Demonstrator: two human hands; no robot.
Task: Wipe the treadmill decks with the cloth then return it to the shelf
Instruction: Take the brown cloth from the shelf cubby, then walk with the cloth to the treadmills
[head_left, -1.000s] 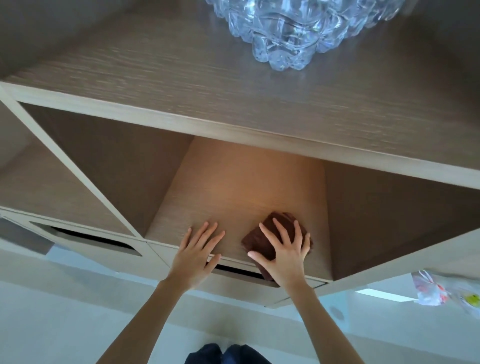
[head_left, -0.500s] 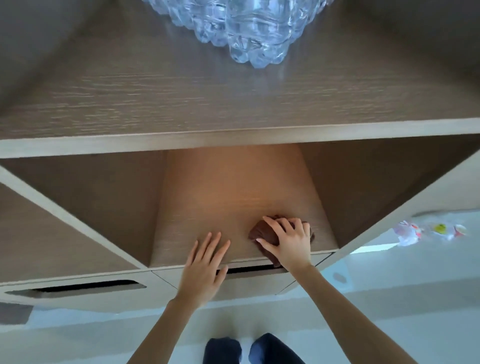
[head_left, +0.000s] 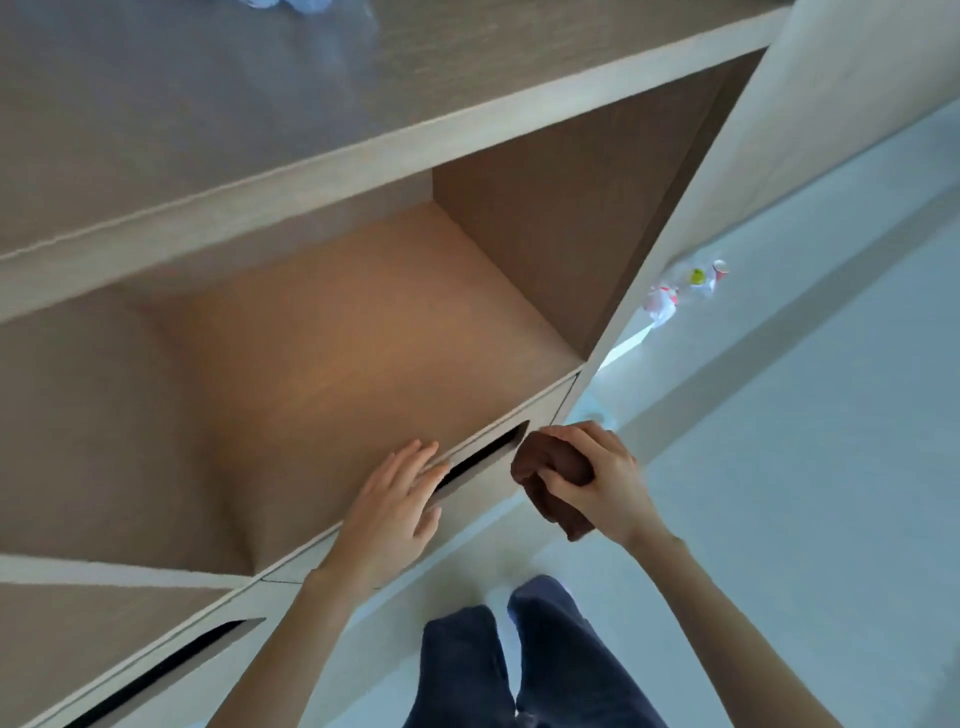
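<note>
A person's right hand (head_left: 597, 483) grips a bunched brown cloth (head_left: 543, 460) at lower centre-right of the frame, just off the front edge of the shelf (head_left: 337, 364). The left hand (head_left: 387, 504) rests flat on that edge at lower centre, fingers straight. No treadmill is in view, and the cloth looks bound for the decks. The next move calls for turning away, finding a deck and spreading the cloth to wipe.
</note>
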